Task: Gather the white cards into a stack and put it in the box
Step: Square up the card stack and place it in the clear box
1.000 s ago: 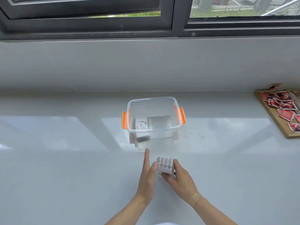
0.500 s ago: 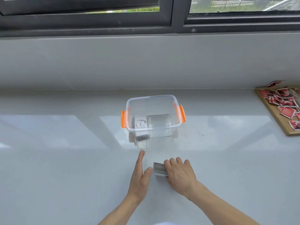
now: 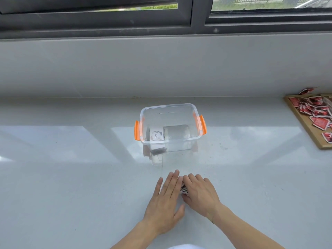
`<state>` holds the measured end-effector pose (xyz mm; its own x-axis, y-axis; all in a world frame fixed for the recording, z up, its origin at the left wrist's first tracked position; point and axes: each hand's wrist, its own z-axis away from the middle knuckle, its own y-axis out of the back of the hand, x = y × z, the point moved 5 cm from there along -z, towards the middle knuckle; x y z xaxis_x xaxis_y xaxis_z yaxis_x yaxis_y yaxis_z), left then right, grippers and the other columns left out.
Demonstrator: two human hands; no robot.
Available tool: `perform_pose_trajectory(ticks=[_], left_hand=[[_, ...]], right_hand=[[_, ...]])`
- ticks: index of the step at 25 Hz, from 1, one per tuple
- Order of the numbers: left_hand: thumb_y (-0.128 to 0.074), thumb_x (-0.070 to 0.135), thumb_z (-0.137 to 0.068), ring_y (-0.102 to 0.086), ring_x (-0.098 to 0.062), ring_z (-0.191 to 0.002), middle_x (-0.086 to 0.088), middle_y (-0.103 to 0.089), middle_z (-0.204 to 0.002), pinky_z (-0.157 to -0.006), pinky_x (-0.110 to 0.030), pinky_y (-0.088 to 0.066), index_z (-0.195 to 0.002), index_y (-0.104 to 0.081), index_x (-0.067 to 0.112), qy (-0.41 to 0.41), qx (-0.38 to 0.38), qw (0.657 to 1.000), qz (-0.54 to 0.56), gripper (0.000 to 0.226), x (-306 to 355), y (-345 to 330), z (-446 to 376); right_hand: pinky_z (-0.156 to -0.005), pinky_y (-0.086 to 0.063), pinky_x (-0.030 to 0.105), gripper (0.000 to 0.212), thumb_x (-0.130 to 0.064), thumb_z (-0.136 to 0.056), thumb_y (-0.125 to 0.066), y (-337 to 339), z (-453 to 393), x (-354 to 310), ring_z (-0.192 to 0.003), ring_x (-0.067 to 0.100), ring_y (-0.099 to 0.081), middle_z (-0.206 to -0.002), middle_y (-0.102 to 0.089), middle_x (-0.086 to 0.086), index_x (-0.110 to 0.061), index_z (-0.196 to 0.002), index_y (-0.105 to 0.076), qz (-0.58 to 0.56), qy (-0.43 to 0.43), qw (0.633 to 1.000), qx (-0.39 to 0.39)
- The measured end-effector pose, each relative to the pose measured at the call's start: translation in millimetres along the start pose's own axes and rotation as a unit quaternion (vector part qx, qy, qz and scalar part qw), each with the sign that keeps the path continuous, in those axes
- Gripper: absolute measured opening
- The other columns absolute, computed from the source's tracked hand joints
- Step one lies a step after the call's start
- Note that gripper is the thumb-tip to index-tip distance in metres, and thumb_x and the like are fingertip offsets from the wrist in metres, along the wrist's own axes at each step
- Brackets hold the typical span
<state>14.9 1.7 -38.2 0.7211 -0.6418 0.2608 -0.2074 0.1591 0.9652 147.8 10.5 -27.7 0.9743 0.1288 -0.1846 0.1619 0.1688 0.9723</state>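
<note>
Pressing hands: left hand (image 3: 166,200) and right hand (image 3: 200,194) lay palm-down on the table (image 3: 71,177), squeezing the card stack (image 3: 184,188) between them.
Fingers: extended, held together, flanking the stack.
Card stack: mostly hidden, only its striped edge showed.
Box (image 3: 170,127): clear, orange-handled, beyond the hands, already holding cards.
</note>
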Motion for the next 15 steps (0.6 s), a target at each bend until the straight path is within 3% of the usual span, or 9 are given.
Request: perform_pose_trajectory(ticks=[2,4,5,7,8,10,12,15], left_hand=[[-0.047,0.04,-0.09,0.0,-0.017,-0.151,-0.004,0.001,-0.165,-0.121,-0.038,-0.001,-0.154,-0.002,0.013,0.047,0.044,0.993,0.097,0.083,-9.2,6.8,0.5],[-0.052,0.037,-0.088,-0.002,-0.01,-0.15,0.004,0.0,-0.164,-0.121,-0.029,-0.006,-0.153,0.002,0.026,0.158,0.061,0.944,0.284,0.085,-22.6,12.1,-0.2],[-0.056,0.037,-0.085,-0.015,-0.009,-0.147,0.006,-0.009,-0.162,-0.119,-0.028,-0.017,-0.15,-0.004,0.034,0.216,0.046,0.891,0.398,0.084,-27.8,12.9,-0.7],[-0.064,0.036,-0.077,-0.048,-0.009,-0.127,0.005,-0.039,-0.146,-0.102,-0.025,-0.041,-0.137,-0.027,0.044,0.272,-0.007,0.783,0.559,0.071,-29.6,16.0,-3.6],[-0.067,0.037,-0.075,-0.058,-0.01,-0.114,0.003,-0.05,-0.135,-0.094,-0.025,-0.048,-0.129,-0.037,0.045,0.271,-0.038,0.762,0.587,0.062,-27.6,18.8,-6.4],[-0.069,0.039,-0.072,-0.064,-0.014,-0.102,0.002,-0.063,-0.118,-0.09,-0.031,-0.054,-0.119,-0.051,0.038,0.253,-0.061,0.761,0.594,0.051,-22.1,26.5,-12.7],[-0.07,0.041,-0.07,-0.065,-0.02,-0.1,0.0,-0.067,-0.111,-0.091,-0.037,-0.054,-0.114,-0.057,0.029,0.258,-0.032,0.758,0.599,0.047,-19.7,37.2,-21.0],[-0.069,0.039,-0.071,-0.066,-0.018,-0.101,0.004,-0.071,-0.108,-0.088,-0.032,-0.055,-0.111,-0.06,0.025,0.255,-0.011,0.749,0.612,0.043,-20.8,55.9,-34.0]], right_hand=[[-0.064,-0.034,0.033,0.022,-0.036,-0.084,-0.054,0.4,-0.8,1.4,-0.083,0.024,-0.053,-0.094,-0.058,-0.004,-0.022,-0.099,-0.048,-0.035,-0.006,0.999,-0.022],[-0.065,-0.036,0.032,0.025,-0.042,-0.084,-0.055,8.2,-0.5,8.3,-0.088,0.021,-0.054,-0.097,-0.059,-0.006,-0.025,-0.1,-0.045,-0.188,-0.064,0.979,-0.044],[-0.065,-0.039,0.031,0.026,-0.044,-0.082,-0.059,12.0,-0.4,12.3,-0.086,0.018,-0.057,-0.094,-0.062,-0.008,-0.027,-0.098,-0.047,-0.307,-0.108,0.944,-0.058],[-0.07,-0.048,0.03,0.028,-0.042,-0.078,-0.071,19.7,0.2,13.6,-0.081,0.012,-0.064,-0.088,-0.069,-0.007,-0.027,-0.094,-0.053,-0.522,-0.162,0.834,-0.071],[-0.075,-0.052,0.032,0.029,-0.041,-0.076,-0.075,23.3,0.4,12.0,-0.082,0.012,-0.066,-0.09,-0.071,-0.005,-0.027,-0.094,-0.056,-0.583,-0.176,0.79,-0.072],[-0.08,-0.056,0.035,0.032,-0.04,-0.073,-0.078,30.2,0.5,6.6,-0.091,0.016,-0.069,-0.1,-0.073,0.001,-0.029,-0.098,-0.061,-0.652,-0.193,0.73,-0.071],[-0.087,-0.057,0.044,0.039,-0.04,-0.072,-0.079,38.9,-2.4,1.7,-0.099,0.024,-0.069,-0.107,-0.072,0.006,-0.027,-0.104,-0.062,-0.692,-0.199,0.692,-0.056],[-0.087,-0.058,0.048,0.039,-0.04,-0.072,-0.078,52.4,-9.8,-4.6,-0.098,0.025,-0.07,-0.106,-0.073,0.004,-0.027,-0.105,-0.063,-0.714,-0.195,0.671,-0.051]])
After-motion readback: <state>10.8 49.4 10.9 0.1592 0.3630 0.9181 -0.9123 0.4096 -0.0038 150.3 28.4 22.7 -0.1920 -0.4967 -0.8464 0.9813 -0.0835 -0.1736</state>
